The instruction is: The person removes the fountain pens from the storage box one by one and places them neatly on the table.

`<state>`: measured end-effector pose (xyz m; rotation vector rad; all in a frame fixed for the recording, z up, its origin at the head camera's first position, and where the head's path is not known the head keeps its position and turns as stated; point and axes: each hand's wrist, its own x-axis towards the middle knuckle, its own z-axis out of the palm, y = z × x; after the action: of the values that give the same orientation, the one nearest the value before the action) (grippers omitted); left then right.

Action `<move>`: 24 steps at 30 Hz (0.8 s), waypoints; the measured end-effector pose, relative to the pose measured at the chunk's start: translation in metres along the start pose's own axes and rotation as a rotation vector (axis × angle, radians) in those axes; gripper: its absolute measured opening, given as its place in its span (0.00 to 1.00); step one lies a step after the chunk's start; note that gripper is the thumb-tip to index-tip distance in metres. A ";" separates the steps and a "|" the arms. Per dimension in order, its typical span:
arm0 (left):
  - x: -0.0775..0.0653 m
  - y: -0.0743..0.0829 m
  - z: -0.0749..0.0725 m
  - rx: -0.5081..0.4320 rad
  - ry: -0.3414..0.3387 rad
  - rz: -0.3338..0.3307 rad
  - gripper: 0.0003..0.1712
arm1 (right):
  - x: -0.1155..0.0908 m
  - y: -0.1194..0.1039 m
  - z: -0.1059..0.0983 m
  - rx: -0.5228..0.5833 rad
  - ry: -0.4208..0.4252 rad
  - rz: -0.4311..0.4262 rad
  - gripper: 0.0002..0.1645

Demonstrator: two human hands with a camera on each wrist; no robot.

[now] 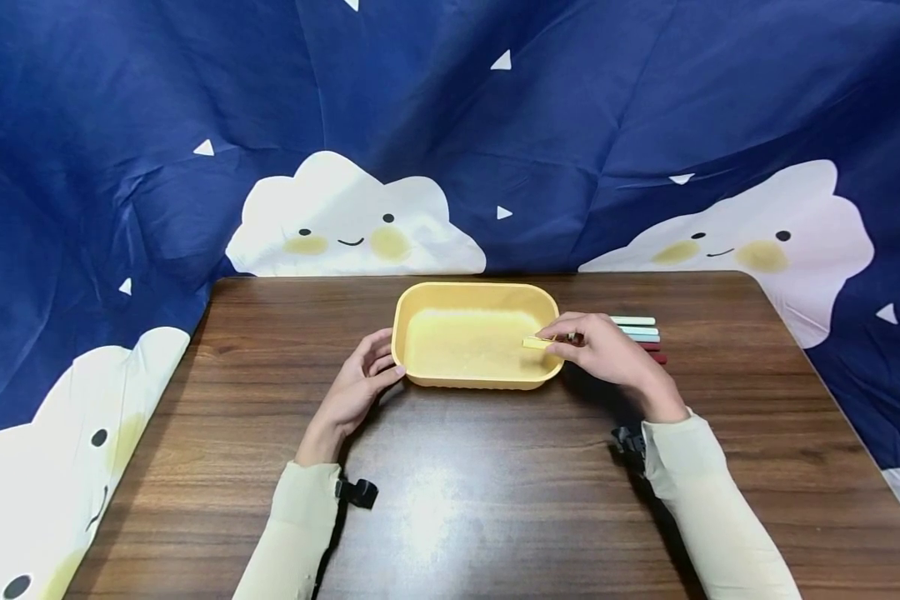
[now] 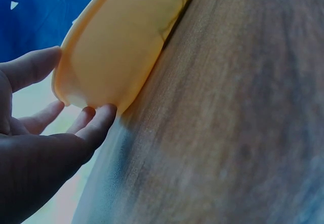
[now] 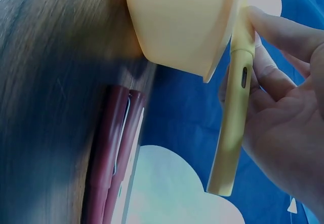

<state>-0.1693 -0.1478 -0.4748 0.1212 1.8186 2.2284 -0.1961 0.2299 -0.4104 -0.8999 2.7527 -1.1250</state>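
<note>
A yellow plastic box (image 1: 476,383), rectangular with rounded corners, stands at the back middle of the table. My left hand (image 1: 356,383) is at its left end; in the left wrist view, relaxed, spread fingertips touch the end wall of the box (image 2: 116,46). Over the right rim, my right hand (image 1: 607,346) pinches a yellow fountain pen (image 3: 235,117) between thumb and fingers. One end of the pen (image 1: 534,342) reaches over the inside of the box, while the other sticks out past the rim in the right wrist view.
Several pens lie side by side on the table right of the box, pale ones (image 1: 633,321) and dark red ones (image 1: 658,358), partly hidden by my right hand. Behind the brown wooden table (image 1: 457,483) hangs a blue curtain (image 1: 555,125) with cloud faces.
</note>
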 end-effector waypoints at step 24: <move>0.000 0.000 0.000 -0.009 0.001 -0.008 0.41 | -0.031 0.018 -0.014 0.015 0.053 -0.037 0.11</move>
<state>-0.1695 -0.1475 -0.4747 0.1111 1.8059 2.2317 -0.1823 0.2654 -0.4171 -0.9362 2.7766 -1.1914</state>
